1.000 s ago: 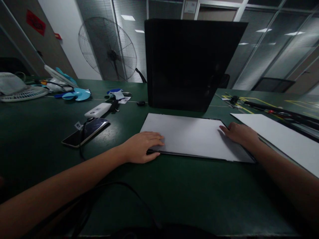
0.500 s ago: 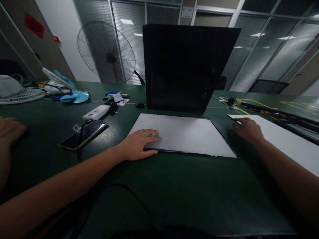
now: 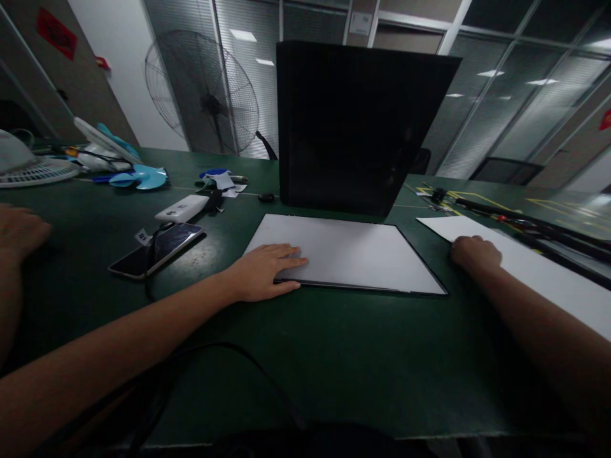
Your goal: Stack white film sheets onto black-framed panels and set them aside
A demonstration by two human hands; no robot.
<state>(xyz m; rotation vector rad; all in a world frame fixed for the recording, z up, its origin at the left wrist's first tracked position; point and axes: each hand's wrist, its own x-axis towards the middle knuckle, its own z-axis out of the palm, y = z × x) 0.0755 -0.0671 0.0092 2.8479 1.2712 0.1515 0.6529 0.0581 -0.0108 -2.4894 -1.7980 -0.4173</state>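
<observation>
A thin white panel with a dark frame (image 3: 358, 254) lies flat on the green table in front of me. My left hand (image 3: 262, 270) rests on its near left corner, palm down, with spread fingers on the white face. To the right lies a larger white sheet (image 3: 539, 273). My right hand (image 3: 476, 254) is closed at the left edge of this sheet; its curled fingertips are mostly hidden. A dark upright panel or screen (image 3: 358, 127) stands just behind the framed white panel.
Left of my forearm lie a phone (image 3: 179, 245) and a white device (image 3: 181, 208). Another person's hand (image 3: 21, 229) rests at the far left. Blue fan blades (image 3: 143, 177) and fan parts stand behind. Dark strips (image 3: 539, 226) lie at the right. A cable (image 3: 229, 345) runs below.
The white sheet's far left corner has shifted left. My right hand has moved nearer along its edge and its fingers have curled. My left hand stays on the framed panel.
</observation>
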